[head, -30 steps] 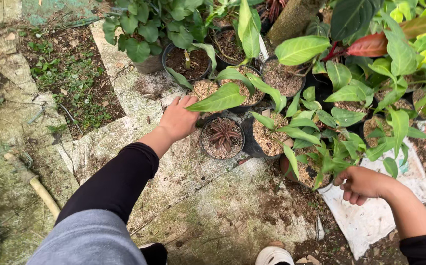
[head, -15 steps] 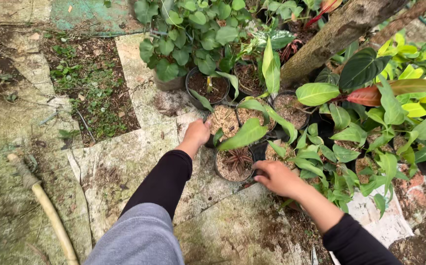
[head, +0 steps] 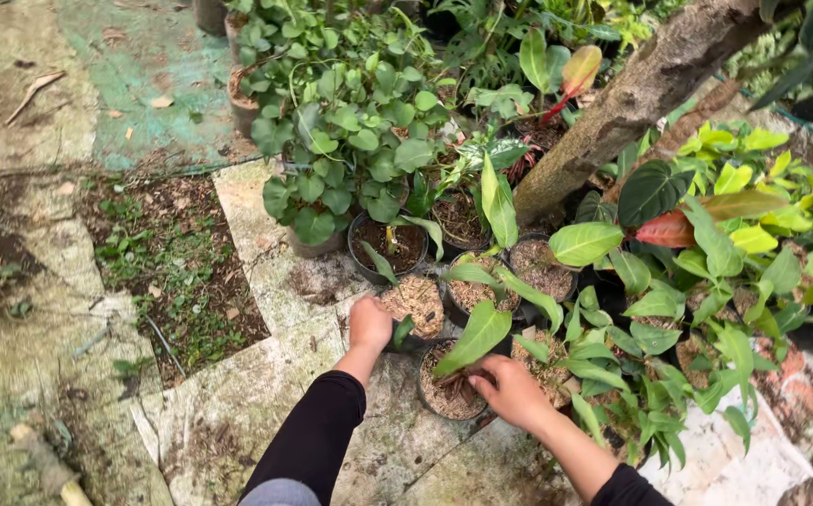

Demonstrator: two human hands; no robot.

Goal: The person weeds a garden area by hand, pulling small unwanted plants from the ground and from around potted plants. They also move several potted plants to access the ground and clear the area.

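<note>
Potted seedling [head: 453, 379] at lower centre stands upright, its long leaf pointing upper right; your right hand [head: 511, 392] grips its stem, your left hand [head: 370, 324] cups the neighbouring pot [head: 413, 309].

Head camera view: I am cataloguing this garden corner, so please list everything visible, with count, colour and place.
Near pot: one, black, brown soil and a broad green leaf, under the right hand.
Second pot: one, dark, pale soil, by the left hand.
Other small pots: several, dark, in rows behind these two; exact count unclear.
Leafy plant: one large clump, green, top centre.
Red leaf: one, right of centre.
Tree trunk: one, grey-brown, leaning at upper right.
Paving slabs: several, mossy grey, foreground.
Weedy soil patch: one, left.
Left hand: on the second pot's rim, black sleeve.
Right hand: on the near pot's edge; grip unclear.
</note>
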